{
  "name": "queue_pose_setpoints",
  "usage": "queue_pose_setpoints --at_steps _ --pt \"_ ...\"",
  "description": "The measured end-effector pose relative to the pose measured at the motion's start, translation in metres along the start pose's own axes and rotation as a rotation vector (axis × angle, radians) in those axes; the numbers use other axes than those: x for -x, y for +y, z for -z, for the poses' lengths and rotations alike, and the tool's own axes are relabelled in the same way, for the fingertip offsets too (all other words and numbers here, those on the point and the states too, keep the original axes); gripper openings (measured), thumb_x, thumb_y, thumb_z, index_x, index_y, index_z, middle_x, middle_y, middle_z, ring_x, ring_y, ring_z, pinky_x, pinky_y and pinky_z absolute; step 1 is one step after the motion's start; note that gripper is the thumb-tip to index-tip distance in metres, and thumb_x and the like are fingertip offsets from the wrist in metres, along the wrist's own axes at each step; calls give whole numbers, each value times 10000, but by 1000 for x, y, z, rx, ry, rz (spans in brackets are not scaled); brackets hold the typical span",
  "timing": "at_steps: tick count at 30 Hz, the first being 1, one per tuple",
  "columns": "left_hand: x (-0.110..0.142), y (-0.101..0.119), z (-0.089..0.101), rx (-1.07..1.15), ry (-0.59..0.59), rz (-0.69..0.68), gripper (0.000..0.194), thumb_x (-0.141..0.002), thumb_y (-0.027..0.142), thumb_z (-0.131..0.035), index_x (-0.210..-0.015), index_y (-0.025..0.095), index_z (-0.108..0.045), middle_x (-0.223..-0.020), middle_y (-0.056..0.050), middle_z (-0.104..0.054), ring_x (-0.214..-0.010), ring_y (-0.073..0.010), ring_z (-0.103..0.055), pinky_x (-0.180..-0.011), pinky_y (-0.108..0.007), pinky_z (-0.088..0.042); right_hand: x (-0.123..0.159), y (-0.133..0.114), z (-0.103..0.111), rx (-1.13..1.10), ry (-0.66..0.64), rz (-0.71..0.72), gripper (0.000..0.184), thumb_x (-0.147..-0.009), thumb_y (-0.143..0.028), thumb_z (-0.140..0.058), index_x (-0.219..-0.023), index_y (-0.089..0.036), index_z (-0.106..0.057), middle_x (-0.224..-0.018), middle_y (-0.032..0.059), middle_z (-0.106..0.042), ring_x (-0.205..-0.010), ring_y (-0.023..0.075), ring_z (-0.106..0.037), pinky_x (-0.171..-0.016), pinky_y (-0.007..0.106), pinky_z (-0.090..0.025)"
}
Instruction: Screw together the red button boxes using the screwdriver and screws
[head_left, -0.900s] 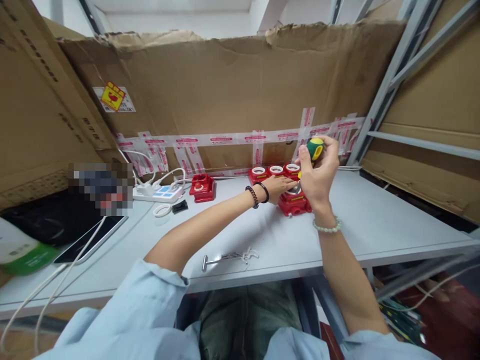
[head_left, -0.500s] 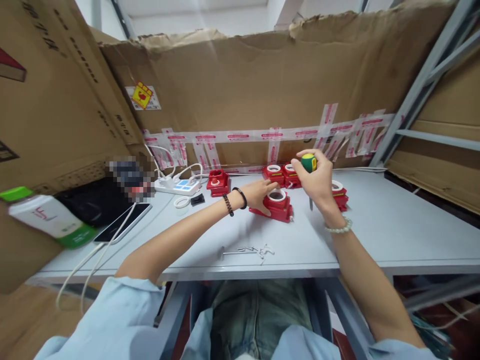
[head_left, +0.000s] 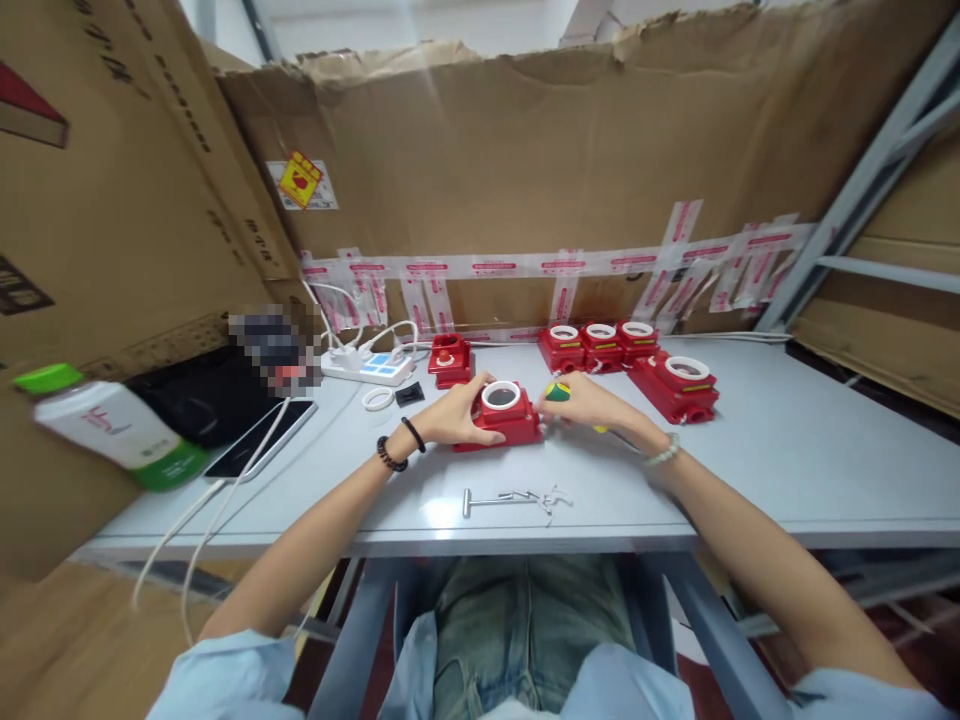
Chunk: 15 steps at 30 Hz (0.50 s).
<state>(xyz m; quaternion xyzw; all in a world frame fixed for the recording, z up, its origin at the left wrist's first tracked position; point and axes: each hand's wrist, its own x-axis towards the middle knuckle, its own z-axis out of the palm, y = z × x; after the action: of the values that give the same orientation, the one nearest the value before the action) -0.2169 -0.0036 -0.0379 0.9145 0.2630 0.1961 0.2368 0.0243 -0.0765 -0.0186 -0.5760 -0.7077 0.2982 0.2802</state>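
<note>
My left hand is wrapped round the left side of a red box with a round window in a white ring on top. In my closed right hand lies a screwdriver with a green and yellow handle, its shaft pointing back toward my wrist. The right fingertips are at the box's right end; whether they pinch something small there cannot be made out. Nearer me on the table lie a metal T-handle tool, some screws and small white pieces.
Several similar red boxes stand at the back right, and another red housing sits behind my left hand. A white ring, a black part, a power strip, a phone and a bottle are leftward.
The red box has shifted left with my left hand on it. My right hand has come down and left to the box's right end, the screwdriver tipping from upright to nearly flat.
</note>
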Motion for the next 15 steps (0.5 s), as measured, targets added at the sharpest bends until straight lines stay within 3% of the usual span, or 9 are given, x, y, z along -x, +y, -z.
queue_pose_setpoints --at_steps 6,9,15 --pt "4 1 4 29 44 19 670 -639 489 -791 -1130 239 -409 -1104 -65 -668 -986 -274 -669 -850 -381 -521 4 -3 7 -55 -99 -97 194 -739 -311 -621 -708 -141 -710 -754 58 -747 -518 90 -557 -409 195 -335" --pt "5 3 4 22 46 30 657 -638 474 -790 -1117 241 -405 -1072 -61 -675 -957 -271 -676 -840 -387 -524 5 -4 8 -26 -159 -78 200 -734 -324 -638 -681 -143 -706 -724 48 -742 -502 90 -560 -418 198 -357" --pt "4 2 3 5 88 -1 647 -651 451 -784 -1124 232 -399 -1097 -63 -664 -973 -265 -671 -839 -371 -523 6 -3 0 -91 -137 -53 150 -729 -254 -627 -658 -133 -680 -663 34 -723 -459 80 -536 -413 197 -350"
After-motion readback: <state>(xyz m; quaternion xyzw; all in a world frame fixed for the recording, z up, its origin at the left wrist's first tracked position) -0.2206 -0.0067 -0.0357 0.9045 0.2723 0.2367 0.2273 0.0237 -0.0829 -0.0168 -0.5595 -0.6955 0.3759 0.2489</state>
